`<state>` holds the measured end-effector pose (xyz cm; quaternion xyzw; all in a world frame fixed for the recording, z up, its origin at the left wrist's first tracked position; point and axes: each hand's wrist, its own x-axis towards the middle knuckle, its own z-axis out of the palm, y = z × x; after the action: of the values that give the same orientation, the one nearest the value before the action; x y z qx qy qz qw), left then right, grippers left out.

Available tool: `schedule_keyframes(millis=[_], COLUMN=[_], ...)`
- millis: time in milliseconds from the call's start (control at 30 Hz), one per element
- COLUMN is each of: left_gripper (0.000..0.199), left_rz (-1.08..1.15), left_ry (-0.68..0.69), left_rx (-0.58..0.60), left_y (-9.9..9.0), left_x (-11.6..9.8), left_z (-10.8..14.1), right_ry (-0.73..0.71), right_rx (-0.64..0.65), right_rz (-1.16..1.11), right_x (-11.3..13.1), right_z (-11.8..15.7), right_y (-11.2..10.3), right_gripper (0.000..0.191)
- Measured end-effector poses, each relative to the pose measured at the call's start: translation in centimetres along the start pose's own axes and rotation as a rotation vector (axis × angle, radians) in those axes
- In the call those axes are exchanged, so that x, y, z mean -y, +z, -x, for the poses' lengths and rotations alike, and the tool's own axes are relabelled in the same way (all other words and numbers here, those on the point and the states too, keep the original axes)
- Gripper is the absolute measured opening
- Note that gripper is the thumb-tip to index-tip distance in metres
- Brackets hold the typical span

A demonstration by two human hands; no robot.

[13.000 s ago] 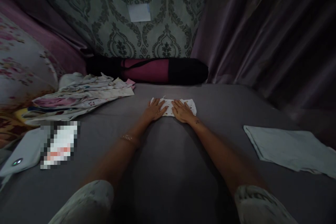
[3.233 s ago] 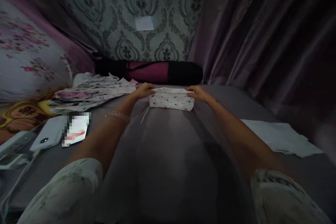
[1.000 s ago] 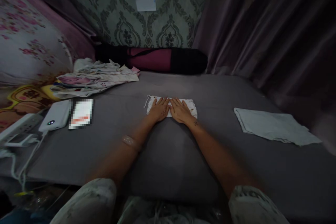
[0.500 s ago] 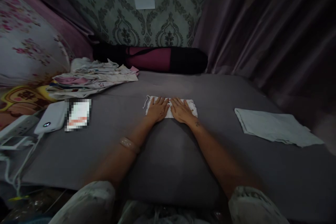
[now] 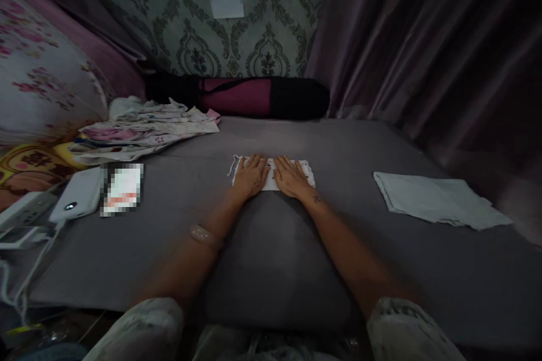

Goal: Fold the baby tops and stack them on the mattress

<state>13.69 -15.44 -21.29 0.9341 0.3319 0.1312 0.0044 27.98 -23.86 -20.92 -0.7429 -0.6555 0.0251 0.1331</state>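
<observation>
A small folded white cloth (image 5: pixel 270 183) with dark marks and a white string at its left end lies on the grey sheet (image 5: pixel 271 259). My left hand (image 5: pixel 250 176) rests flat on its left part, fingers stretched forward. On its right part lies my right hand (image 5: pixel 293 177), palm down with the fingers spread. The hands are slightly apart, and a strip of the cloth shows between them. Neither hand grips anything.
A pale folded cloth (image 5: pixel 436 200) lies at the right. At the left are a pile of fabric (image 5: pixel 144 130), a white power bank (image 5: pixel 80 194) with a cable, a power strip (image 5: pixel 29 208) and a blurred card (image 5: pixel 122 189). A black and pink bag (image 5: pixel 237 96) lies along the wall.
The view has shifted slightly, so most things sit a little further left. My left hand lies a bit further from my right hand, baring more of the cloth between them.
</observation>
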Motion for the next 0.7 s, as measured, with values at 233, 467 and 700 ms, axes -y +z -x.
schedule_keyframes(millis=[233, 467, 700], left_gripper=[0.056, 0.058, 0.057], left_rz=[-0.013, 0.012, -0.035], left_ry=[-0.041, -0.055, -0.05], left_rx=[0.065, 0.129, 0.042], left_y=[-0.1, 1.2, 0.4], left_x=[0.3, 1.1, 0.7], left_z=[0.0, -0.3, 0.1], right_ry=[0.034, 0.045, 0.052], right_rx=[-0.012, 0.033, 0.014], right_rz=[0.025, 0.009, 0.029], right_x=[-0.4, -0.5, -0.7], right_z=[0.0, 0.1, 0.2], right_y=[0.2, 0.8, 0.1], right_gripper=[0.056, 0.056, 0.056])
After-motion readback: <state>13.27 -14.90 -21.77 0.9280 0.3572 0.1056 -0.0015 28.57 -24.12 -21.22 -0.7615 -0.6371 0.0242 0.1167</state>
